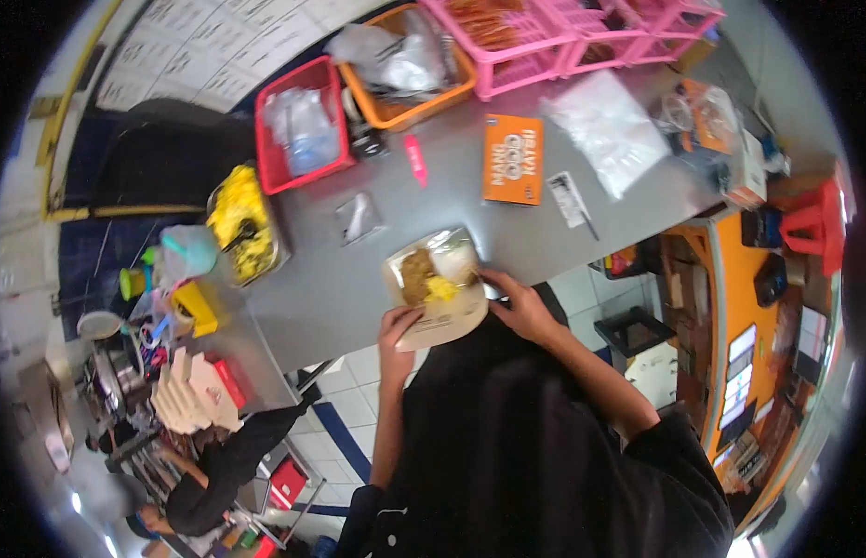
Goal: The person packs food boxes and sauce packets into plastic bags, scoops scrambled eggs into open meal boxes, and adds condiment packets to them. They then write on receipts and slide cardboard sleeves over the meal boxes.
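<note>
An open paper food box (442, 322) sits at the near edge of the metal table, right in front of my body. Inside it lie a brown fried piece (417, 276), some yellow egg (440, 288) and what looks like white rice (459, 253). My left hand (399, 327) grips the box's near left side, fingers closed on the edge. On the opposite side my right hand (519, 305) pinches the right edge. A small clear plastic packet (359, 219) lies beyond the box to the left.
The metal table (312, 307) holds an orange carton (513, 160), a white plastic bag stack (612, 130), a pink marker (415, 160) and a tray of yellow egg (242, 223). Red (345, 153), orange (470, 79) and pink baskets (531, 70) line the back. Another person (219, 484) is at lower left.
</note>
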